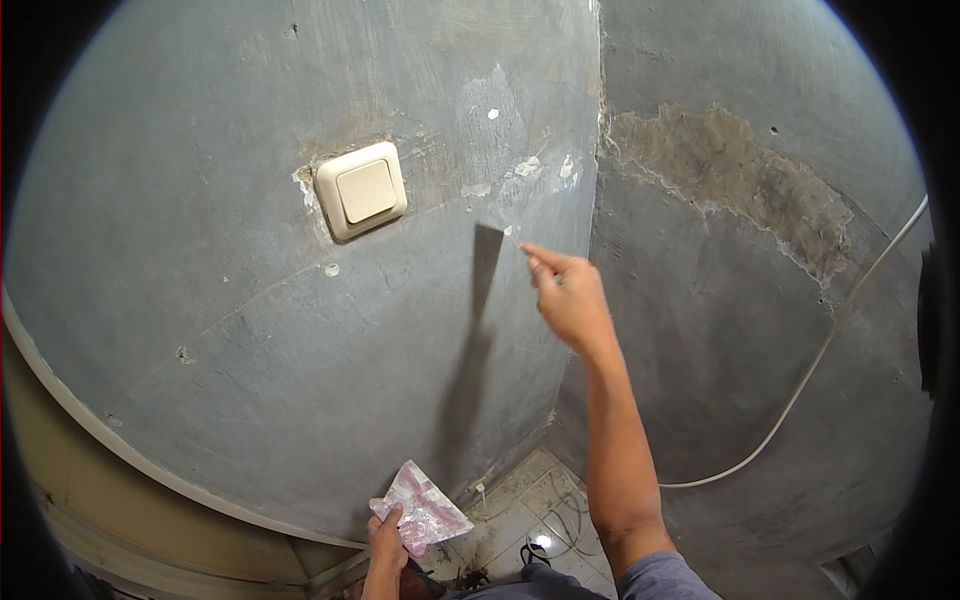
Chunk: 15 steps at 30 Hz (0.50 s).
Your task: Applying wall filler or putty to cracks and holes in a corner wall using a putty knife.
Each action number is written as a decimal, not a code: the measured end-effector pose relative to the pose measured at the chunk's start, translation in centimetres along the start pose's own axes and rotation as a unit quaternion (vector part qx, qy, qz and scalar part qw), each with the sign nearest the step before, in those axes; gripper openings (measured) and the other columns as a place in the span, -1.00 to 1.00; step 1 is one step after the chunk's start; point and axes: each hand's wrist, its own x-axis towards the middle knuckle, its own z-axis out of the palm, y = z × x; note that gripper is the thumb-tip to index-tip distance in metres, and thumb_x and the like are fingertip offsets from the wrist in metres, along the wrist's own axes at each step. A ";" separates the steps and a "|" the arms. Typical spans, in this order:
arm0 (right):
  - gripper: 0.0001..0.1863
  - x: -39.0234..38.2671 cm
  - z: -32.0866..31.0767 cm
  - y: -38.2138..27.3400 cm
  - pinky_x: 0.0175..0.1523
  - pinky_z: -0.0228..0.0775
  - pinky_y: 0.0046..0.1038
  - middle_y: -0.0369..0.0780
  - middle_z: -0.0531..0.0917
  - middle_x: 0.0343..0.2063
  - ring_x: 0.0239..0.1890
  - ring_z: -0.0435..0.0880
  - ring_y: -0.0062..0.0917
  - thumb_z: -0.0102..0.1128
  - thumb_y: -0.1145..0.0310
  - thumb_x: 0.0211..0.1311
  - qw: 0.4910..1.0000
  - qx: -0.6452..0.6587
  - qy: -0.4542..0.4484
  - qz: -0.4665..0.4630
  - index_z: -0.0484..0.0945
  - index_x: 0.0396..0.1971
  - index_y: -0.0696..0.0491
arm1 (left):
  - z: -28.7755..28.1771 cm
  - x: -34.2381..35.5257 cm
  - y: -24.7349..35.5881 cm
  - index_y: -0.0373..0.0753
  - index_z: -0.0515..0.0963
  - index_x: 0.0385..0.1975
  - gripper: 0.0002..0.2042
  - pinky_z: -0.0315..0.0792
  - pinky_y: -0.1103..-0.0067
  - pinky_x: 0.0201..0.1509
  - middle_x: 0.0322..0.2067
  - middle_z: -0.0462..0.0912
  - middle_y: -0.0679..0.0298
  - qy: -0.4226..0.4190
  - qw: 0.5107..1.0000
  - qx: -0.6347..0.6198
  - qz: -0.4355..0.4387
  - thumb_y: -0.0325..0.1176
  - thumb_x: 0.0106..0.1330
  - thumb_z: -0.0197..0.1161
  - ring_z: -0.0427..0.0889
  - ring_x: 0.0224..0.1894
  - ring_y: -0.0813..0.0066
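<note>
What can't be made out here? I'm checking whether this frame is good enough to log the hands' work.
Head view only:
- Tool in the right hand: too thin and blurred at the fingertips to identify; only its shadow on the grey wall reads clearly.
- Left hand: wrist cut off by the lower edge; it holds a smeared flat trowel.
- Floor clutter: too small to tell.
- White cable: upper end lost at the dark rim.
</note>
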 end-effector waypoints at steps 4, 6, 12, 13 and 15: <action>-0.70 4.1 -0.5 3.2 -0.40 0.35 -0.40 -0.16 0.54 -0.54 -0.53 0.51 -0.47 0.05 0.38 0.29 0.995 0.050 0.088 0.026 0.61 -0.03 0.07 | 0.4 -0.5 0.3 -0.39 0.48 -0.11 -0.78 0.54 0.42 -0.18 -0.22 0.60 0.18 -0.017 1.000 -0.008 0.012 -0.45 0.30 0.17 0.62 -0.23 0.36; -0.68 5.7 1.0 4.3 -0.20 0.41 -0.24 0.06 0.61 -0.43 -0.37 0.61 -0.16 0.07 0.40 0.24 0.985 0.038 0.168 -0.005 0.60 -0.04 0.11 | -0.2 -0.6 0.1 -0.39 0.48 -0.11 -0.78 0.54 0.42 -0.18 -0.22 0.60 0.18 -0.004 1.000 -0.003 0.006 -0.46 0.30 0.17 0.62 -0.24 0.35; -0.63 5.5 7.8 4.0 -0.31 0.37 -0.31 -0.06 0.48 -0.50 -0.47 0.52 -0.24 0.08 0.49 0.23 0.957 -0.048 0.274 -0.078 0.54 0.06 0.12 | -2.0 -1.1 -0.8 -0.38 0.48 -0.15 -0.81 0.55 0.39 -0.20 -0.26 0.60 0.19 0.026 1.000 0.001 -0.012 -0.46 0.29 0.17 0.63 -0.28 0.34; -0.62 5.3 8.9 4.4 -0.32 0.36 -0.31 -0.07 0.47 -0.51 -0.49 0.50 -0.26 0.09 0.52 0.22 0.957 -0.039 0.277 -0.082 0.53 0.07 0.14 | -2.2 -0.9 -1.4 -0.38 0.48 -0.17 -0.82 0.56 0.39 -0.21 -0.27 0.60 0.19 0.034 0.999 -0.003 -0.022 -0.46 0.29 0.17 0.63 -0.30 0.34; -0.62 3.1 10.0 3.8 -0.32 0.35 -0.32 -0.07 0.47 -0.52 -0.50 0.50 -0.27 0.09 0.53 0.21 0.963 -0.016 0.255 -0.086 0.53 0.06 0.16 | -3.6 0.0 -2.2 -0.28 0.42 -0.13 -0.79 0.60 0.36 -0.48 -0.39 0.55 0.18 0.047 0.999 0.024 -0.011 -0.38 0.29 0.17 0.60 -0.47 0.30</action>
